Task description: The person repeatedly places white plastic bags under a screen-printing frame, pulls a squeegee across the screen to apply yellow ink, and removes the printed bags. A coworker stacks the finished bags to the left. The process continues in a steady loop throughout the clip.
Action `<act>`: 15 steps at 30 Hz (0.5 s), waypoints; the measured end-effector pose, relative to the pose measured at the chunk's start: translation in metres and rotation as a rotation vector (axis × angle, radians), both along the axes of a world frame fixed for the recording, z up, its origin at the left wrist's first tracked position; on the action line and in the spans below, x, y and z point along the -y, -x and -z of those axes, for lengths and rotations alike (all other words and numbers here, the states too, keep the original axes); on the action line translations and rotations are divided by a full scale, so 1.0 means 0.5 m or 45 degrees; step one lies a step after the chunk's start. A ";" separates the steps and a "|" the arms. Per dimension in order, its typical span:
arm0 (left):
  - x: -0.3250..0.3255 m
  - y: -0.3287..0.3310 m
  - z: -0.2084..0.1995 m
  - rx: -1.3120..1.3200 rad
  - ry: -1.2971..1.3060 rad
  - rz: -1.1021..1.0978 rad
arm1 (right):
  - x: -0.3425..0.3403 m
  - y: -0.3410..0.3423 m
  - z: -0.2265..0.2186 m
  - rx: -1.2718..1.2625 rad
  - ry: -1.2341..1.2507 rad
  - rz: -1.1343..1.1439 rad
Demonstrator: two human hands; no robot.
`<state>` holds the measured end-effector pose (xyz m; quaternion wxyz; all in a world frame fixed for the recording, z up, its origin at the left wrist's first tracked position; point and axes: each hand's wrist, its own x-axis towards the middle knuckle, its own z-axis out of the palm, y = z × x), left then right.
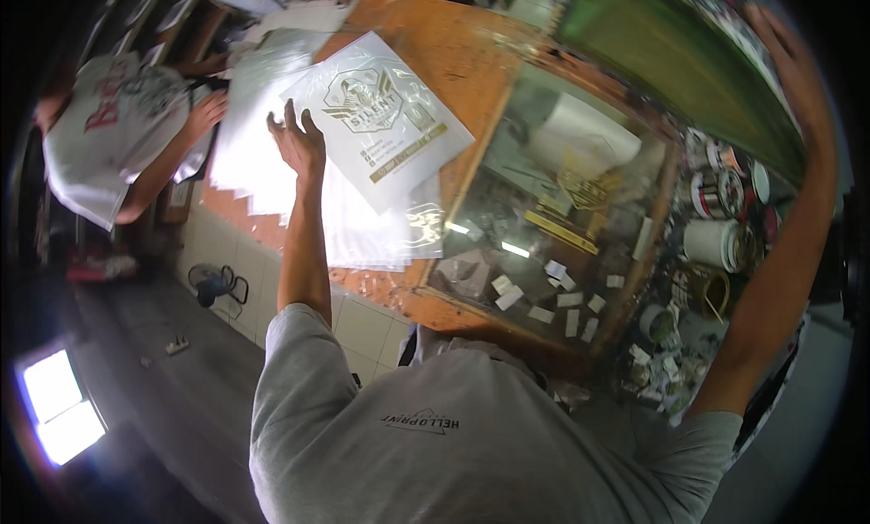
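My left hand [299, 144], fingers spread, is at the left edge of a clear plastic bag or sheet [376, 116] printed with a gold emblem and lines. I cannot tell whether the fingertips touch it. That sheet lies askew over a pile of similar clear sheets [349, 230] on the orange table. On the far right my right hand [788, 62] is on the outer edge of a raised, tilted screen-printing frame [662, 39] with green mesh; its thumb is hidden. Below the frame, a glass panel [480, 189] set in the tabletop shows a gold print.
Paint cans [716, 193] and tins crowd the right side. Small white pieces [569, 299] lie about the glass. At left a co-worker [122, 125] stands by the sheets, a hand near them. A fan [213, 284] stands on the floor.
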<state>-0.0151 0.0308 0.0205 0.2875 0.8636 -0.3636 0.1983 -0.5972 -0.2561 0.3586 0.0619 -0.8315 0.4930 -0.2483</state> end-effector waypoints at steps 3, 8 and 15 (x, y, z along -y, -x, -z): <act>-0.077 0.045 0.037 0.144 -0.063 0.114 | 0.010 0.019 0.003 -0.069 -0.086 0.128; -0.183 0.490 0.192 -0.245 -0.759 0.756 | -0.073 -0.045 -0.012 -0.068 -0.043 -0.028; 0.032 0.796 0.218 -0.110 -0.581 1.173 | -0.127 -0.117 0.007 -0.034 0.004 -0.150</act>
